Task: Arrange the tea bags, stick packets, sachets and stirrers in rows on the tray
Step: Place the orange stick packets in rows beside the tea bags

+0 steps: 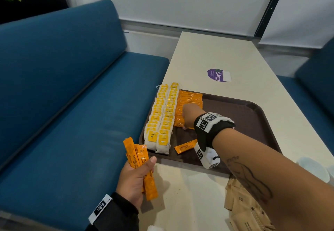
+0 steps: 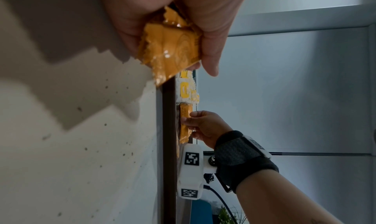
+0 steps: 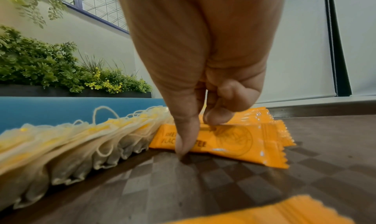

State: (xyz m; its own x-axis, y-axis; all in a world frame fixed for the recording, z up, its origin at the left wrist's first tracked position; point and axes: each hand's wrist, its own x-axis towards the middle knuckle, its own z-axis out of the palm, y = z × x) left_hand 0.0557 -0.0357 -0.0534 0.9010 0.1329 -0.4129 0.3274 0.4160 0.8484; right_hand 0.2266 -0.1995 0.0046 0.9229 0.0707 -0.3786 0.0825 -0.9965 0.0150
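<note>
A brown tray (image 1: 244,118) lies on the white table. Along its left side run two rows of white tea bags (image 1: 162,115) with yellow tags, and a row of orange stick packets (image 1: 190,98) lies beside them. My right hand (image 1: 187,121) reaches onto that row and pinches its nearest stick packet (image 3: 234,142) between thumb and forefinger; the thumb tip touches the tray floor (image 3: 223,187). One loose stick packet (image 1: 185,146) lies askew near the tray's front. My left hand (image 1: 133,178) hovers left of the tray and grips a bundle of stick packets (image 2: 173,50).
A heap of brown paper sachets (image 1: 249,211) lies on the table at the bottom right, under my right forearm. A purple sticker (image 1: 216,75) marks the table beyond the tray. A blue bench (image 1: 72,95) runs along the left. The tray's right half is bare.
</note>
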